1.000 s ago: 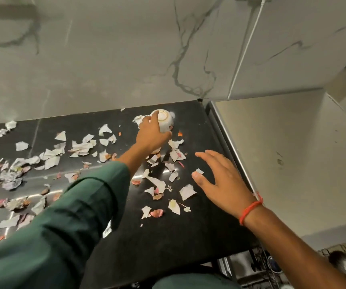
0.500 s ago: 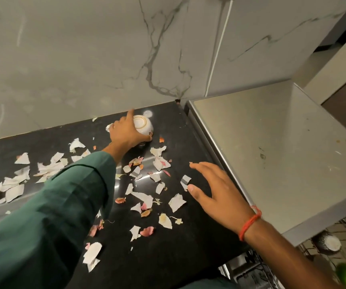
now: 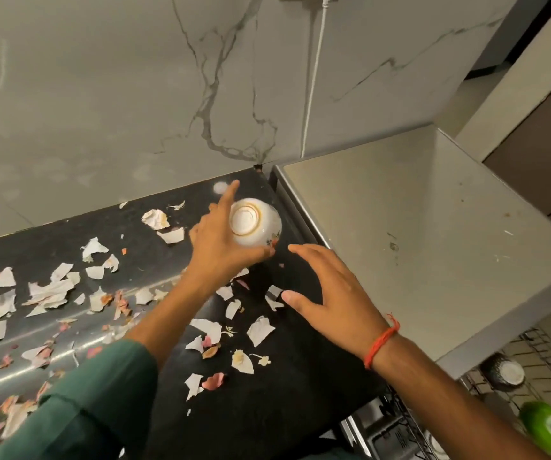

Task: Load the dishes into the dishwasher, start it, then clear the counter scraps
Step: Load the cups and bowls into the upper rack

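Note:
My left hand (image 3: 222, 247) grips a small white bowl (image 3: 254, 221) with a gold ring on its base, bottom turned up toward the camera, lifted above the back right corner of the black counter (image 3: 267, 410). The index finger sticks out straight past the bowl. My right hand (image 3: 337, 300) hovers just right of and below the bowl, fingers spread, holding nothing. Several torn paper and peel scraps (image 3: 48, 293) litter the counter. The dishwasher rack (image 3: 533, 366) shows at the lower right, below the counter edge.
A steel-topped appliance (image 3: 416, 244) adjoins the counter on the right. A marble wall (image 3: 134, 94) stands behind, with a white cable (image 3: 314, 78) running down it. In the rack lie a dark bowl (image 3: 503, 373) and a green cup (image 3: 549, 426).
My left hand has lifted the bowl off the counter and tipped it bottom-up toward the right. My right hand rose and moved closer to it.

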Demonstrator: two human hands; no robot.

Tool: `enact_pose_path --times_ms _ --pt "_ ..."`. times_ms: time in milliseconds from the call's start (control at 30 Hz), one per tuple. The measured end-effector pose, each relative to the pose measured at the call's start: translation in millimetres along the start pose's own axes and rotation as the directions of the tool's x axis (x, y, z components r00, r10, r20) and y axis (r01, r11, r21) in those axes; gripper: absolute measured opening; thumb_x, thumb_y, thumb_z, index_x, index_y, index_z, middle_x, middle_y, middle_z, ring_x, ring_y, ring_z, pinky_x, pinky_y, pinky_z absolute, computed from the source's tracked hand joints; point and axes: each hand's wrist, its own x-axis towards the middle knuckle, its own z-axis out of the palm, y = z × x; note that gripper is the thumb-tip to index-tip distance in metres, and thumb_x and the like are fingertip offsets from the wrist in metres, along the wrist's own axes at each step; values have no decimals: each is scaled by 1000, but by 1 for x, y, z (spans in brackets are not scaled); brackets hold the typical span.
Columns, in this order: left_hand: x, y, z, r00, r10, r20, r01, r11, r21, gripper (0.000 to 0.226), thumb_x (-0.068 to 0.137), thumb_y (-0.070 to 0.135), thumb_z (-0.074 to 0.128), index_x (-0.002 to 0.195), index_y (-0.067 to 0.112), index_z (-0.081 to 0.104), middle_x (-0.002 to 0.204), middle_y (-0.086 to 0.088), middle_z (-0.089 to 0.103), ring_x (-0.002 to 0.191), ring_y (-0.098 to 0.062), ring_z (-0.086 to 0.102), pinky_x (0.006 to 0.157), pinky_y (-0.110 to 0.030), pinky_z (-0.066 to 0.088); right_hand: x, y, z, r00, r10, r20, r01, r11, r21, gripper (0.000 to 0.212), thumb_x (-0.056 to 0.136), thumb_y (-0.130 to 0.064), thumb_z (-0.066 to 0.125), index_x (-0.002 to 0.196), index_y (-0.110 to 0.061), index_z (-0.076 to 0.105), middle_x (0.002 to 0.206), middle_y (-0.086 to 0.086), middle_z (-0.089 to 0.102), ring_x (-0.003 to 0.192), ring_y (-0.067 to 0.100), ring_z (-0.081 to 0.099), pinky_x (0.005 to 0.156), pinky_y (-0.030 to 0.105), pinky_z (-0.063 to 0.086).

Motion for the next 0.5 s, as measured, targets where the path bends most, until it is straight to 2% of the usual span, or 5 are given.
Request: enact_pose_path --times_ms 100,167,267,400,500 --pt "-25 30 23 996 16 91 -1 986 -165 126 58 50 92 157 49 13 129 20 58 129 -12 54 116 -51 38 -3 15 -12 998 11 -62 -11 1000 5 85 84 -36 78 150 -45 26 158 -13 25 145 7 27 119 29 28" --pt "-42 48 38 986 36 162 7 966 -258 129 61 37 96 159 47 13 121 25 59 120 -3 59 108 -36 48 -7 28 -21 996 20 -92 -16 999 45 95 77 -33 84 151 -45 25 155 -12 28 144 11 31 119 38 33" --pt "-64 76 68 972 33 234 41 951 -306 128 62 29 98 159 46 16 121 28 58 115 6 59 100 -20 49 -28 53 -39 991 39 -128 -28 996 89 102 71 -34 88 152 -41 25 151 -13 33 138 9 37 114 34 40" --pt "-91 110 113 941 27 336 105 925 -366 118 63 35 98 155 48 26 136 17 58 118 2 61 99 -25 56 -69 88 -60 980 65 -190 -37 988 148 102 71 -33 88 152 -37 27 151 -13 36 136 6 40 113 28 41" --pt "-114 136 148 915 39 402 118 926 -359 113 62 39 96 153 52 30 135 17 60 117 -1 64 93 -24 58 -106 116 -73 961 107 -257 -62 983 176 100 70 -31 88 151 -34 31 152 -15 33 138 1 38 112 26 41"
